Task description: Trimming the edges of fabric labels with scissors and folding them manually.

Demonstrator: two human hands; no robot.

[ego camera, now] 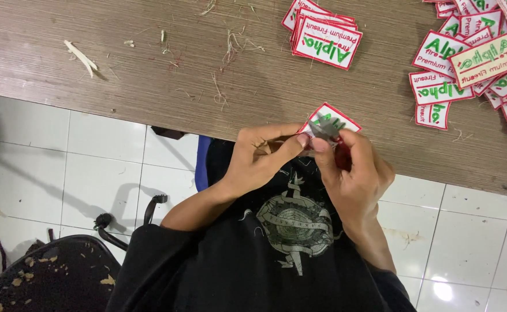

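Patch (330, 122), rectangular, white with red stitched border and green lettering, held at the near edge of the wooden table (149, 86), partly hidden behind both hands. Left hand (262, 159) closed, thumb and forefinger pinching the lower corner of the patch. Right hand (351, 170) curled around small snips (325, 132) with grey blades and a red grip, blade tips lying on the patch face just beside the left thumb. Neat stack of patches (323, 32) farther back on the table, same white, red and green scheme, corners squared up. Loose pile of patches (478, 63) at the right end of the table, overlapping at all angles; one in that pile is cream-coloured with a red border. Thread scraps (224, 86) scattered across the tabletop left of the stack, pale and thin. White tiled floor (63, 167) below the table edge; dark bag (45, 277) with pale flecks at lower left
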